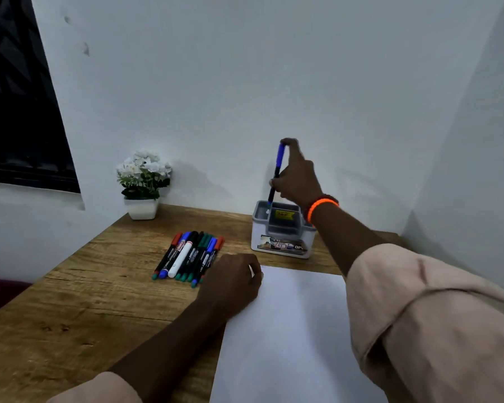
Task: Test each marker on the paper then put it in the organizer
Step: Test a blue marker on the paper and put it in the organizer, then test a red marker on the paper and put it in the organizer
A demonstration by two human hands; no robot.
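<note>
Your right hand (296, 175) pinches the marker (277, 173) upright over the organizer (280, 245) at 12 o'clock — tip down, so it drops in; your left hand (230, 283), curled, pins the paper (297, 330).

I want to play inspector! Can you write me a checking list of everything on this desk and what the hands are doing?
Surface: wooden desk.
Job's things: blue marker upright, tip entering organizer; marker pile left of it; paper looks blank.
Clutter: potted white flowers.
Grippers: right hand holds blue marker; left hand rests closed at paper's edge.
Cables: nothing seen.
Surroundings: white walls, dark window.
</note>
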